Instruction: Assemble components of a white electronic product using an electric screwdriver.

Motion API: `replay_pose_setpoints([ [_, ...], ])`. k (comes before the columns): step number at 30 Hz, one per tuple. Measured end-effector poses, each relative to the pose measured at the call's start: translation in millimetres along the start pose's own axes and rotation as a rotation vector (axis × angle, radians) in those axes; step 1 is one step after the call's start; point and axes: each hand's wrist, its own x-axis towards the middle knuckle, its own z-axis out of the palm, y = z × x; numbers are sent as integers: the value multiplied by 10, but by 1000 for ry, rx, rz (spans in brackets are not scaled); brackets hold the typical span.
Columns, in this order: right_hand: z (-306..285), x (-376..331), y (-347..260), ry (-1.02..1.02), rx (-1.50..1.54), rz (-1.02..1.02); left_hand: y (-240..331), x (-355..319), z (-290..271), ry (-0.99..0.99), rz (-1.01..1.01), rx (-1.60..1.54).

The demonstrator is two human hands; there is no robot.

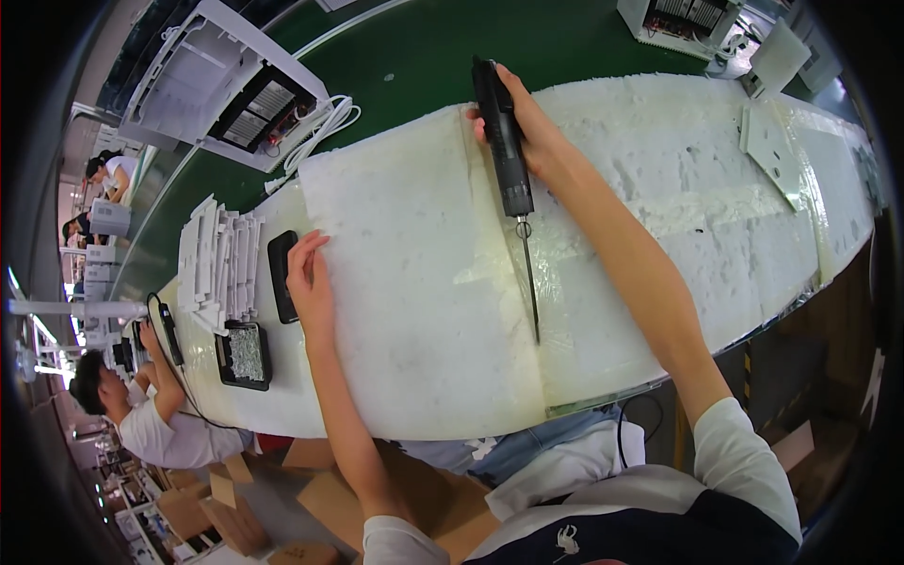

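My right hand (523, 118) is wrapped around a black electric screwdriver (504, 141), held over the middle of the white-covered bench. Its long thin bit points back toward me. My left hand (309, 273) rests on the bench with loosely bent fingers and nothing visible in it. Just left of those fingers lies a black smartphone (282, 275); whether they touch it I cannot tell. A small black tray (266, 365) full of small metal screws sits nearer to me. Beyond it is a stack of white plastic strips (215, 259).
An open white appliance housing (169, 94) with a coiled white cable (325, 127) stands at the far left on the green conveyor (405, 66). Another housing (673, 24) stands far right. A white panel (767, 155) lies at right. A co-worker (141, 414) works at left.
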Motion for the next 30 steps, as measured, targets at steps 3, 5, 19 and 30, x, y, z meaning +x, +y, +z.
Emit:
replay_pose_setpoints([
  [3, -55, 48, -39, -22, 5, 86, 7, 18, 31, 2, -5, -11],
  [5, -83, 77, 15, -42, -22, 20, 13, 10, 30, 3, -19, -19],
  [19, -75, 16, 39, -173, -176, -131, 13, 2, 13, -12, -15, -26],
  [30, 30, -11, 192, -78, -549, -214, 40, 13, 30, -22, 2, 19],
])
